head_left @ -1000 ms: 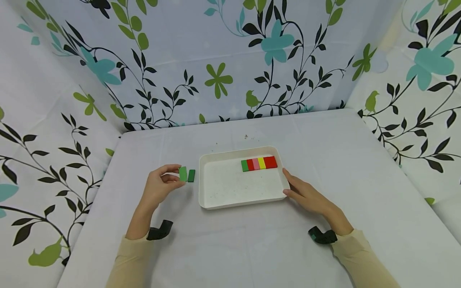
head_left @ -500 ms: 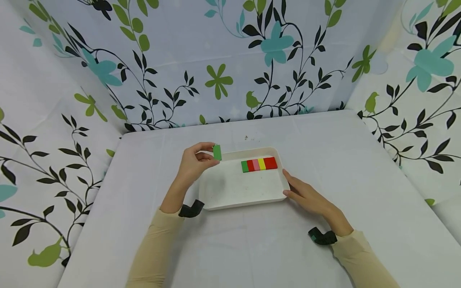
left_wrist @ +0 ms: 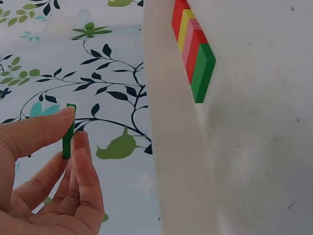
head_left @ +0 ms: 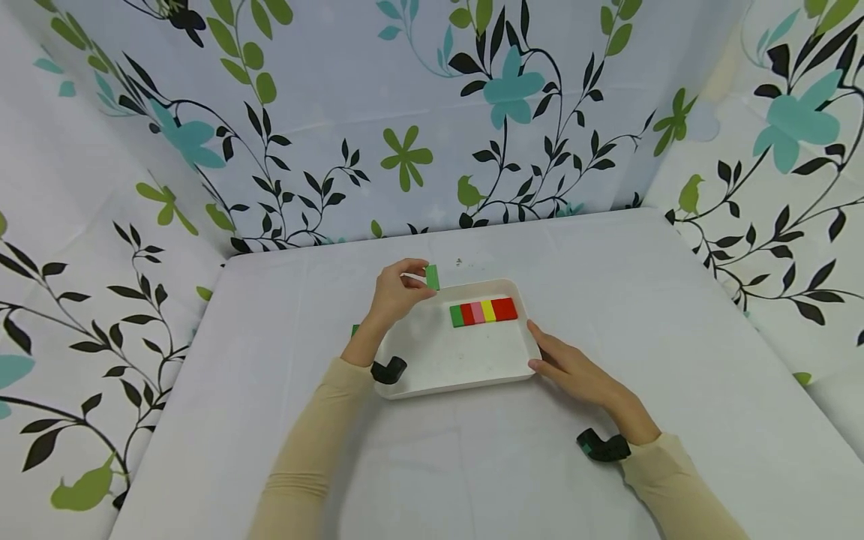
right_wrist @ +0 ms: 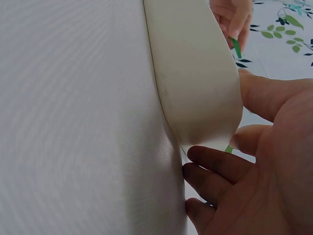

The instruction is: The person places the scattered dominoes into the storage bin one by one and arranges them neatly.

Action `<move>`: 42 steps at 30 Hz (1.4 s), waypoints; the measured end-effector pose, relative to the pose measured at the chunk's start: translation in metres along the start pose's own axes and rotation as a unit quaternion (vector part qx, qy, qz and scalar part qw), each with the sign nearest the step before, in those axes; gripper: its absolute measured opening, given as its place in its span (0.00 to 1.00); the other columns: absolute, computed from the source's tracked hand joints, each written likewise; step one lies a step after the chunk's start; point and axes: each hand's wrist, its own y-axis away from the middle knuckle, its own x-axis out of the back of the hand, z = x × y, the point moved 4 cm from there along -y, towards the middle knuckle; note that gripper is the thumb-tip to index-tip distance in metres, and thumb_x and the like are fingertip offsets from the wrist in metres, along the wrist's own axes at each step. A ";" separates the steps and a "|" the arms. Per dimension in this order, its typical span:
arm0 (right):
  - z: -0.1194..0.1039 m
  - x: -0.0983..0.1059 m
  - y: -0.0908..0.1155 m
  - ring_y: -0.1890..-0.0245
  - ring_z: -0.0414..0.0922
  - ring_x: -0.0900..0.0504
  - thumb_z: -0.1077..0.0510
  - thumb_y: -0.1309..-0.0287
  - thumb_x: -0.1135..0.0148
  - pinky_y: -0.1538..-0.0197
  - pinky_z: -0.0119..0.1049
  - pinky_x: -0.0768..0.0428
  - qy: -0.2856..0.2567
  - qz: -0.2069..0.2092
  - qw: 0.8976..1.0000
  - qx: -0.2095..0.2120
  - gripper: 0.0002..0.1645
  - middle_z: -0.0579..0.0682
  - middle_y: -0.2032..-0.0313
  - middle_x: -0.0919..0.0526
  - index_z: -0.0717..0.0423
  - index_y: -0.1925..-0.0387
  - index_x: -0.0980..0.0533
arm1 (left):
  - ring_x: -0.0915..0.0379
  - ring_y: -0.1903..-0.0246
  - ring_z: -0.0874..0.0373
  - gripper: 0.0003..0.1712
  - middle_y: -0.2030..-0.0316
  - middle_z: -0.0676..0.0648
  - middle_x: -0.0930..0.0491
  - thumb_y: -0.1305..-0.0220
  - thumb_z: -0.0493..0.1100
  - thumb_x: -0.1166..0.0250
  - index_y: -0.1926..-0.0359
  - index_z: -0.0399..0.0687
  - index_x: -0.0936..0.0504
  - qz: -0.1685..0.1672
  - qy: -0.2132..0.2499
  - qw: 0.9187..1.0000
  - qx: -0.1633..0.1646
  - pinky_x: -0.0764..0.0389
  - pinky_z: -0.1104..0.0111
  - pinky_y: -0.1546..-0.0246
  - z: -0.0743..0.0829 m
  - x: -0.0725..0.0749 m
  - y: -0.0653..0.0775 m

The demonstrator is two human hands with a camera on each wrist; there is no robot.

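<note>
My left hand [head_left: 394,291] pinches a small green block [head_left: 433,277] between thumb and fingertips, holding it upright above the far side of a white tray [head_left: 459,391]. In the left wrist view the block [left_wrist: 69,134] appears edge-on. Inside the tray a row of flat blocks lies side by side: green [head_left: 457,316], red [head_left: 467,314], pink [head_left: 478,312], yellow [head_left: 488,310] and a wider red part [head_left: 504,309]. My right hand [head_left: 574,367] rests against the tray's right end, relaxed fingers touching its wall. The right wrist view shows those fingertips along the tray's outer side [right_wrist: 195,73].
Another green block [head_left: 355,329] lies on the white-covered table [head_left: 459,465] left of the tray, mostly hidden by my left wrist. Patterned cloth [head_left: 405,97] hangs behind and at both sides. Small dark specks [head_left: 460,262] mark the tabletop beyond the tray.
My left hand has carried the green block from beside the tray's left end rightward and away, over the tray's far side. The right hand stays at the tray's right end.
</note>
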 end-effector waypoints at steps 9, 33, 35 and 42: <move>0.000 -0.001 0.000 0.25 0.61 0.48 0.45 0.30 0.48 0.29 0.59 0.42 0.005 0.001 1.000 -0.002 0.45 0.59 0.24 0.50 0.53 0.23 0.57 | 0.19 0.58 0.50 0.28 0.54 0.41 0.19 0.50 0.33 0.25 0.46 0.41 0.20 -0.022 -0.028 0.999 0.024 0.20 0.69 0.63 -0.027 -0.020 -0.004; -0.003 0.001 0.000 0.26 0.61 0.47 0.46 0.30 0.47 0.29 0.59 0.42 0.005 0.003 1.000 0.000 0.45 0.60 0.25 0.49 0.54 0.23 0.56 | 0.21 0.61 0.54 0.28 0.59 0.43 0.20 0.55 0.31 0.23 0.49 0.38 0.19 -0.072 -0.017 0.992 0.099 0.20 0.72 0.67 -0.047 -0.039 -0.003; -0.004 0.000 0.000 0.26 0.61 0.47 0.46 0.30 0.47 0.29 0.59 0.43 0.004 0.002 1.000 -0.001 0.45 0.60 0.25 0.49 0.54 0.23 0.56 | 0.22 0.62 0.54 0.28 0.60 0.43 0.20 0.56 0.30 0.22 0.50 0.38 0.19 -0.072 -0.017 0.992 0.101 0.21 0.73 0.69 -0.049 -0.039 -0.003; -0.003 0.000 0.000 0.26 0.61 0.47 0.46 0.30 0.47 0.30 0.59 0.42 0.004 0.003 1.000 0.000 0.45 0.59 0.24 0.49 0.53 0.23 0.56 | 0.26 0.67 0.58 0.28 0.64 0.44 0.20 0.59 0.32 0.20 0.52 0.38 0.17 -0.071 -0.043 0.992 0.091 0.25 0.74 0.73 -0.053 -0.041 -0.004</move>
